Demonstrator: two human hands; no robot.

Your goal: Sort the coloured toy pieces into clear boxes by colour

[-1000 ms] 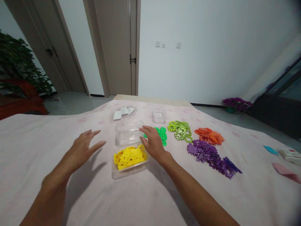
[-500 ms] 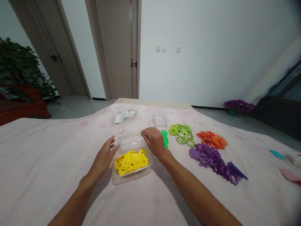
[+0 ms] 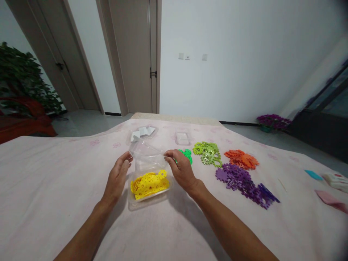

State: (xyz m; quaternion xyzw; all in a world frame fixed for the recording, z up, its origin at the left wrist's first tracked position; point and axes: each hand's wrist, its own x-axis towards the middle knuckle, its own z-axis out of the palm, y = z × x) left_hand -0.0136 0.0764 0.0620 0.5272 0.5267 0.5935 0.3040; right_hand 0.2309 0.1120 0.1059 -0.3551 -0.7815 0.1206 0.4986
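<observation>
Here, both hands meet a clear plastic box (image 3: 149,156), which lies open just beyond a clear tray (image 3: 145,206) of yellow pieces (image 3: 149,185), about midway between the left and right edges of the counter (image 3: 201,232). The right hand (image 3: 181,168) has its grip clamped on the right rim of the box, thumb and fingertips together. The left hand (image 3: 118,175) is curled at the opposite rim, its fingertips close to the plastic; whether its grip pinches the rim or only touches it, I cannot tell. A thin upper part of the box stands tilted between the hands, higher at its left end. The yellow pieces sit heaped in the tray.

Toward the counter's far edge, white cards (image 3: 143,132) lie in a clear holder on the left, and a small clear dish (image 3: 182,137) stands to their right. Bright green pieces (image 3: 187,156) show partly behind the right hand. Farther toward the right edge come a lime heap (image 3: 208,154), an orange heap (image 3: 241,160) and, nearer the person, a purple heap (image 3: 239,178). Close to the right edge lie a thin stick (image 3: 282,185), a blue piece (image 3: 313,174), a white packet (image 3: 335,181) and something pink and flat (image 3: 330,199)
</observation>
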